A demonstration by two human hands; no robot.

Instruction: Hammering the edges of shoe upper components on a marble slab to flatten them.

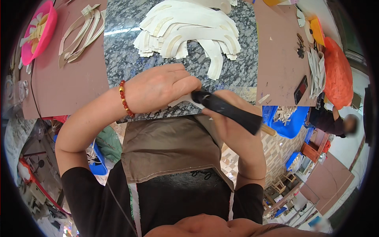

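Observation:
My right hand [239, 132] is wrapped round a hammer [229, 111] with a long black head and a pale wooden handle. The head slants across in front of my fingers, over the near part of a grey marbled slab [130, 71]. Close beside it, my left hand [158, 87] is closed with its fingers bent down on a small white cut piece [185, 103], mostly hidden under the hand and the hammer. Beyond my hands lies a heap of curved white cut pieces [189, 29], some with cream strips along their edges. One piece [214, 63] sticks out toward me.
Left of the slab lie loose pale strips [81, 33] and a pink basin [41, 35] of parts. At right are a phone [301, 90], keys [301, 45], stacked white pieces [316, 73] and a red plastic bag [338, 73]. Below sits a blue bin [292, 124]; a co-worker [329, 120] is farther right.

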